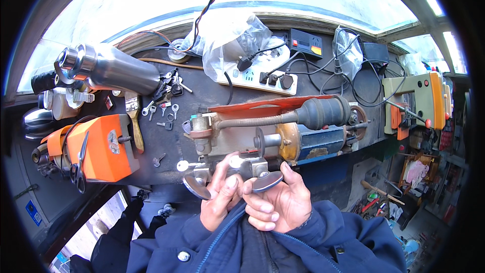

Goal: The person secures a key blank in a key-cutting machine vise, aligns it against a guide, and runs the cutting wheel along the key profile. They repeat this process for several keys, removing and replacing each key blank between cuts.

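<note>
My right hand (284, 199) is curled round a dark oval metal knob (268, 182), thumb at one end and fingertips at the other, at the near edge of the long clamping machine with blue, gold and black housings (289, 141). My left hand (217, 203) is half closed beside it, forefinger stretched up between the clamps; I can't tell if it grips anything. A matching dark oval knob (196, 187) sits just left of it.

A pale-headed key (235, 162) stands at the right clamp, another pale-headed key (183, 165) at the left. If I turn the knob unevenly, I think the right key could tilt or slip out of line with its neighbour. That left forefinger could get pinched if a clamp shifts.

Just beyond is a thin grey metal disc (259, 141); I can't tell if it's turning, but if it is, a careless reach could nick me.

Farther left, a scattered bunch of small metal keys (169, 88) could swallow a dropped one. At the far side of the dark table (166, 144), tangled black cables around the white power strip (289, 82) could snag, pulling a plug loose.
</note>
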`<state>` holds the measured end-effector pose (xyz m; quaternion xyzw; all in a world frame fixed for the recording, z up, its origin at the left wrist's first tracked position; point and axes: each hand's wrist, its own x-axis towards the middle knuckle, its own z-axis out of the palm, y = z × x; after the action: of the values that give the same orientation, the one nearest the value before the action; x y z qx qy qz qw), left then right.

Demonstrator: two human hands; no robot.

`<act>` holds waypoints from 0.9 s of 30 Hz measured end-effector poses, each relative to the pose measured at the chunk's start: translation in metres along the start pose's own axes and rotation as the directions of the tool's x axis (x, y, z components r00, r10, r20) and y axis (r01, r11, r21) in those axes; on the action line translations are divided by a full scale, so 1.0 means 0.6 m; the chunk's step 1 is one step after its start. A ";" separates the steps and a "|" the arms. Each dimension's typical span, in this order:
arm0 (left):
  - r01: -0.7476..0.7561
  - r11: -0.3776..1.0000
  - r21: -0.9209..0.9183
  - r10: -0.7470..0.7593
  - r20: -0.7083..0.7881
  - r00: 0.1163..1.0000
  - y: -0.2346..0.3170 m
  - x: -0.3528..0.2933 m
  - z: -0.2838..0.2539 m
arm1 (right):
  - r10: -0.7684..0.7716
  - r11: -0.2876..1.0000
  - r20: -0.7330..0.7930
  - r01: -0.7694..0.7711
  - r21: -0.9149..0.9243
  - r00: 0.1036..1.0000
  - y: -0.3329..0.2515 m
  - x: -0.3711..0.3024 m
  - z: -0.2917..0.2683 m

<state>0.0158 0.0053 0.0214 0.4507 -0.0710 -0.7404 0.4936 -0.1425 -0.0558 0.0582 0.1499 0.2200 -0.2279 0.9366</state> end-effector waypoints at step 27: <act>-0.176 0.984 0.012 0.176 -0.093 0.980 -0.039 0.044 0.014 | 0.039 0.821 -0.472 -0.297 -0.487 0.881 -0.042 0.007 0.065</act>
<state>-0.0090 -0.0071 -0.0023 0.4779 -0.0888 -0.6718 0.5590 -0.1381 -0.0935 0.0851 -0.0564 0.4674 -0.0299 0.8817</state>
